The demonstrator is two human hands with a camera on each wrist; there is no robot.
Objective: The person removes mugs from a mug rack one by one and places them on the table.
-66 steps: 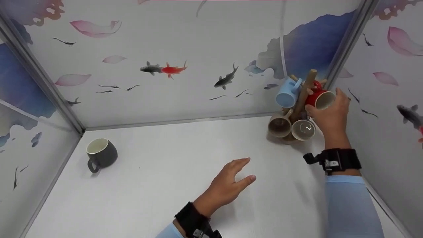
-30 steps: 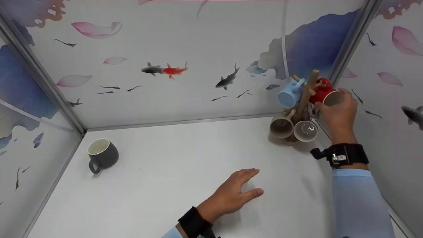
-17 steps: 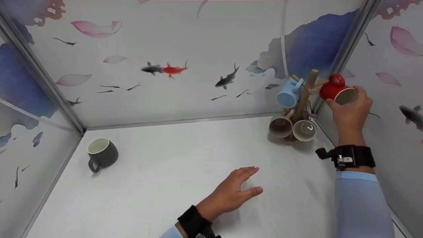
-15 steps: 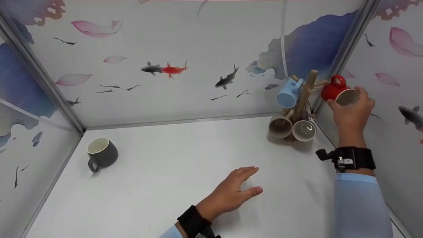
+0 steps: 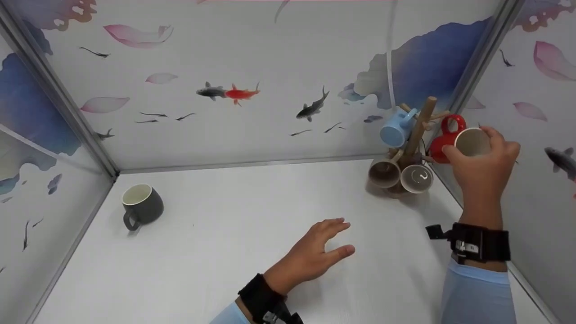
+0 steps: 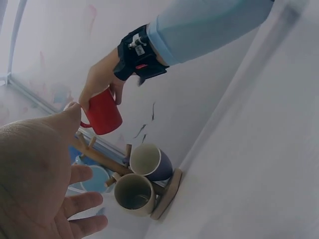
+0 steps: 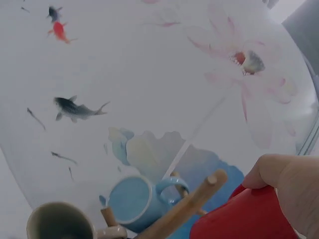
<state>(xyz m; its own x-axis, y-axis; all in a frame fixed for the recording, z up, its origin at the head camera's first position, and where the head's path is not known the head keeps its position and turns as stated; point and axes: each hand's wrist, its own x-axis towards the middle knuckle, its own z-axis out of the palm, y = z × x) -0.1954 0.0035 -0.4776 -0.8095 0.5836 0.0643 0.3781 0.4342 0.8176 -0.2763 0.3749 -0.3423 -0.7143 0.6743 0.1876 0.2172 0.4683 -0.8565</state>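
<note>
My right hand (image 5: 483, 175) grips a red mug (image 5: 440, 149) around its rim end, thumb on one side and fingers on the other. The mug lies sideways, its white inside facing me and its handle upward. It is just right of a wooden mug tree (image 5: 422, 128), off the pegs. On the tree hang a light blue mug (image 5: 393, 134), a beige mug (image 5: 384, 173) and a dark blue mug (image 6: 163, 169) with a pale inside. My left hand (image 5: 310, 252) is held over the white table with fingers spread, touching nothing.
A dark grey mug (image 5: 148, 208) with a cream inside stands upright at the table's left. Printed panels (image 5: 252, 130) enclose the white table (image 5: 225, 256) at the back and both sides. The mug tree stands close to the back right corner.
My right hand has drawn the red mug off its upper peg, moving it right, then slightly down and toward me while turning it. My left hand has barely shifted.
</note>
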